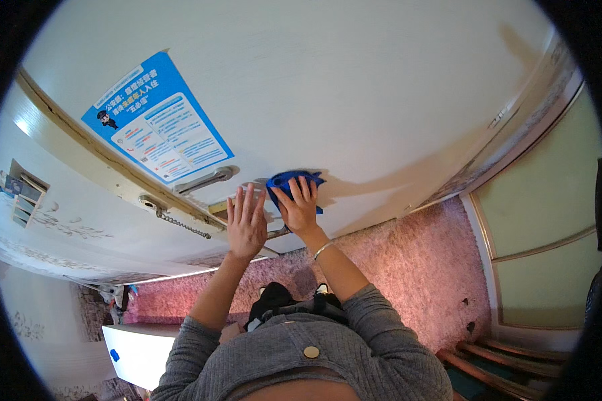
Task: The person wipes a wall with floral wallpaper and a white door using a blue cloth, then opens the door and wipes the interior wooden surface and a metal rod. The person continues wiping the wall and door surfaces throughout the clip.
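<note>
Blue cloth (289, 184) lies bunched against a pale door (381, 100), near the middle of the view; the clock directions that follow are read from it. The right hand (299, 207) reaches up from 5 o'clock and holds it to the door surface, fingers spread over its folds, the palm side hidden. A thin pale bracelet (323, 250) circles that wrist. Just beside, at 8 o'clock, the left hand (247, 224) is empty and opened out, fingers extended upward; whether its fingertips touch the door I cannot tell. The two hands are close together but apart.

At 9 o'clock a metal lever handle (207, 180) juts from the door. Beyond it, toward 10 o'clock, hangs a blue and white poster (157, 120) with a small cartoon figure. A metal chain (180, 224) dangles between 8 and 9 o'clock, by the door edge. Pink carpet (408, 267) spreads below, from 4 round to 7 o'clock. Greenish panels (548, 214) stand well apart, between 3 and 4 o'clock.
</note>
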